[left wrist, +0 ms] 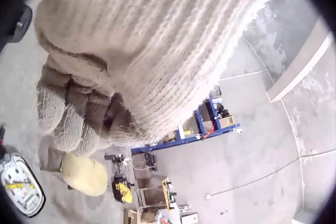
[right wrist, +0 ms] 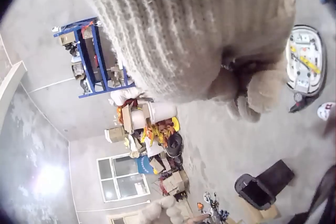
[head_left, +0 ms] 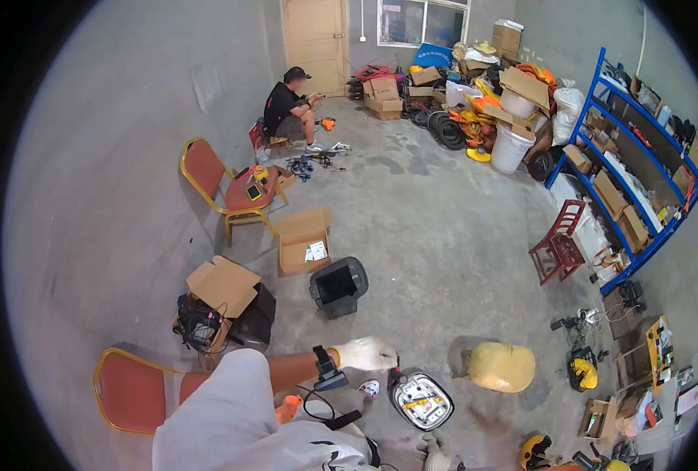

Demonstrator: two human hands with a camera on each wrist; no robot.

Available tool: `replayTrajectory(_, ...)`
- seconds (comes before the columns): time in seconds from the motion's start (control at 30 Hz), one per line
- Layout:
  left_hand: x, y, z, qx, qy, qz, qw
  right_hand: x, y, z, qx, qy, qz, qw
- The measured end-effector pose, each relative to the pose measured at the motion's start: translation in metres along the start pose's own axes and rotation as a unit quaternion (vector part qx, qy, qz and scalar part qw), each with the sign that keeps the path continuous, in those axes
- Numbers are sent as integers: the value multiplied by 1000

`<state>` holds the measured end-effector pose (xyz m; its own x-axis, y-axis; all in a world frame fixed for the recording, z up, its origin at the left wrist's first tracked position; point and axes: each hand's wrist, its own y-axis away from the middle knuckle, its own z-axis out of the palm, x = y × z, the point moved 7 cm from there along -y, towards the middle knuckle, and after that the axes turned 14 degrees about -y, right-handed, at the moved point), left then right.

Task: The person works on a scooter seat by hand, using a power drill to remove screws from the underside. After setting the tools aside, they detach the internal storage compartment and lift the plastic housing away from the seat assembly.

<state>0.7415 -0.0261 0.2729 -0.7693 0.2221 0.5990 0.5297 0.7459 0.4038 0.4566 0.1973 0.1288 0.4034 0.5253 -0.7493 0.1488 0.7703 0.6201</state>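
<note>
Two gold-framed red chairs (head_left: 205, 167) are standing here, and one dark red wooden chair (head_left: 563, 250) is standing also. One blue shelf rack (head_left: 588, 103), one door (head_left: 315, 47) and one window (head_left: 402, 22) are showing. One white oval shell (head_left: 434, 414) is lying open.

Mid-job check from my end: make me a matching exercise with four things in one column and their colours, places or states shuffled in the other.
Things:
A. oval shell
B. left hand
C. wooden chair
D. shelving unit

Descriptions:
1. dark red, standing near the shelves
2. blue-framed, loaded with boxes and other items
3. open, on the floor, with a yellow part inside
4. covered by an off-white glove

Pairs: A-3, B-4, C-1, D-2
</note>
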Motion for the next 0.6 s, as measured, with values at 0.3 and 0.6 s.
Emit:
replayTrajectory(0.3, -7, 37, 11, 10, 43, -49, 998, 7, 56, -41, 171, -61, -36, 983)
replayTrajectory(0.6, 13, 38, 26, -27, 32, 16, 999, 39, 82, -50, 175, -147, 12, 973)
